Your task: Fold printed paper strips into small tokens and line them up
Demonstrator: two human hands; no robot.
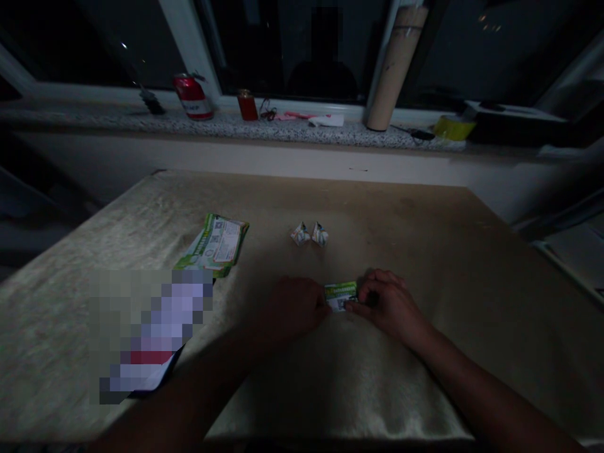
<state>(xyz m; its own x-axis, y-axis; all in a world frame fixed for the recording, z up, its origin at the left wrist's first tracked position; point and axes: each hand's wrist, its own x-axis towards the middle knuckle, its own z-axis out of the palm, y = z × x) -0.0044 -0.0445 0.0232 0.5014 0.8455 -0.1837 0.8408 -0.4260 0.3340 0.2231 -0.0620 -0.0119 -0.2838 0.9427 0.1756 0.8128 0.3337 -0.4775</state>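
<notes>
A small green-and-white printed paper (340, 290), apparently folded, lies low over the table between my two hands. My left hand (299, 305) is closed at the paper's left edge; the fingertips are dark and partly hidden. At its right edge, my right hand (387, 303) pinches the paper with thumb and fingers curled. Beyond the hands sit two small folded paper pieces (301, 234), pointed in shape, side by side. A stack of green-and-white printed leaflets (225, 242) rests to the left, fanned slightly at the edges.
A phone-like device (165, 321), its screen blurred out, lies near my left forearm. The table (425, 239) has a shiny beige cover. Along the windowsill (283, 131) stand a red can (193, 97), a red jar (247, 106), a tall cardboard-coloured tube (395, 69) and a yellow tape roll (453, 128).
</notes>
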